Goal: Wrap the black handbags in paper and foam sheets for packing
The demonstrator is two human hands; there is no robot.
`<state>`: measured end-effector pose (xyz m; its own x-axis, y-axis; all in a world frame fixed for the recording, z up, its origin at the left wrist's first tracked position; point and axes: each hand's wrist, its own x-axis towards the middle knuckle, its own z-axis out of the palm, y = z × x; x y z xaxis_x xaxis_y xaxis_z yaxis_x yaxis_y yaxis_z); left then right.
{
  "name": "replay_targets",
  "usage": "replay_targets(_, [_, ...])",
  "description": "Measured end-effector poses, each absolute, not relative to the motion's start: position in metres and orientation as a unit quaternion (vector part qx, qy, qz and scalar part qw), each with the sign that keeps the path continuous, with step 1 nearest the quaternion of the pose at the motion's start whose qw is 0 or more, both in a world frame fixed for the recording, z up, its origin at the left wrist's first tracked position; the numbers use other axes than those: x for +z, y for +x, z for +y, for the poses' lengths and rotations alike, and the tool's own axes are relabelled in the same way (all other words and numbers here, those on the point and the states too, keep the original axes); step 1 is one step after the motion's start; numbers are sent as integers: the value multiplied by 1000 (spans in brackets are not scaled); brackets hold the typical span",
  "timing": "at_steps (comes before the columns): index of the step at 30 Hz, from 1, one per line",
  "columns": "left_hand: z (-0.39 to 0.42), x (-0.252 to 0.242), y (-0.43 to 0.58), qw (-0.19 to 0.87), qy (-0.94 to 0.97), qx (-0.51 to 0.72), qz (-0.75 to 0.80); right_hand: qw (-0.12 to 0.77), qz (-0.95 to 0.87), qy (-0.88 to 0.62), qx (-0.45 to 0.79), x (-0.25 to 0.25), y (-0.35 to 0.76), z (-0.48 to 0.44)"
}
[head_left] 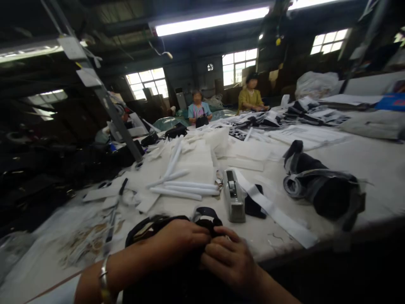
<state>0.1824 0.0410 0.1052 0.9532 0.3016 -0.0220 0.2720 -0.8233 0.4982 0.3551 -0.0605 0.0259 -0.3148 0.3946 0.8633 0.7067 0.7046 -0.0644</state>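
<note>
My left hand (179, 240) and my right hand (229, 257) meet at the near edge of the table, both closed on a black fabric piece (205, 217) with a dark strap looping out to the left. The fingers pinch the cloth between them. A metal bracelet (103, 278) sits on my left wrist. Most of the black piece is hidden under my hands.
A grey tape dispenser (233, 198) and a white strip (275, 213) lie just beyond my hands. White rolled tubes (183, 188) lie left of it, a black fabric roll (322, 188) to the right. Two people sit at the far end of the white table (373, 160).
</note>
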Motion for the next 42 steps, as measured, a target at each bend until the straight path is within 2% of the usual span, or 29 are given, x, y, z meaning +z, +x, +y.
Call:
replay_targets(4, [34, 123, 135, 189, 948, 132, 220, 458, -804, -354, -138, 35, 356, -49])
replay_targets(8, [25, 107, 77, 89, 907, 241, 334, 445, -811, -366, -106, 42, 356, -18])
replay_targets(12, [22, 59, 42, -1, 915, 185, 358, 423, -816, -392, -41, 44, 358, 31])
replay_targets(15, [23, 26, 35, -36, 917, 149, 368, 350, -825, -442, 29, 44, 359, 66])
replay_targets(21, [30, 12, 37, -52, 920, 129, 365, 249, -845, -469, 68, 56, 351, 62])
replay_targets(25, [35, 16, 42, -37, 931, 98, 349, 101, -907, -401, 83, 56, 345, 20])
replay_targets(27, [38, 15, 44, -17, 932, 78, 354, 57, -908, -411, 66, 48, 344, 8])
replay_targets(33, [46, -6, 41, -8, 934, 81, 349, 33, -895, -444, 30, 17, 347, 22])
replay_targets(38, [50, -35, 35, -47, 936, 128, 326, 11, -899, -426, 100, 7, 354, 46])
replay_targets(42, [47, -18, 41, -11, 923, 106, 369, -13, -898, -411, 159, 26, 351, 52])
